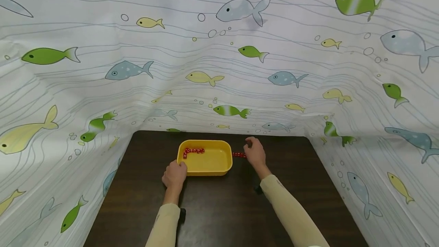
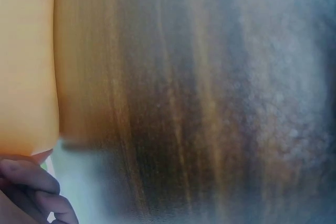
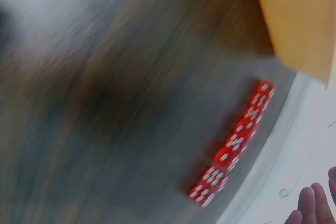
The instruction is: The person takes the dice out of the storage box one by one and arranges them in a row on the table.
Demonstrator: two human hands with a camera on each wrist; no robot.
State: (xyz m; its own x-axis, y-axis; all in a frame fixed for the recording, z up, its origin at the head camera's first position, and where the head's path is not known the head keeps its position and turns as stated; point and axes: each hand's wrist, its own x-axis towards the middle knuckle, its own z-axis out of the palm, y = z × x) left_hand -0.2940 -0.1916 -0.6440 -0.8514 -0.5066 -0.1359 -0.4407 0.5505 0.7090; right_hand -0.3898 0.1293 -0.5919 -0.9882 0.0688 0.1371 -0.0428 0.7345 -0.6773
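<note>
A yellow plastic tray (image 1: 205, 167) stands near the back of the dark table. My left hand (image 1: 175, 174) grips its front left corner, thumb on the rim; in the left wrist view its curled fingers (image 2: 39, 184) show at the tray's edge. Inside the tray, several red dice (image 1: 194, 150) form an L along the back and left sides. To the tray's right, more red dice (image 3: 236, 142) with white pips lie in a straight row on the table. My right hand (image 1: 255, 153) hovers by the row's right end, its fingers loosely bent and no die visible in them.
The dark wooden table (image 1: 219, 209) reaches back to a white curtain (image 1: 219, 87) printed with fish, which hangs behind it and along both sides. A dark wrist strap piece (image 1: 182, 215) shows at the left sleeve.
</note>
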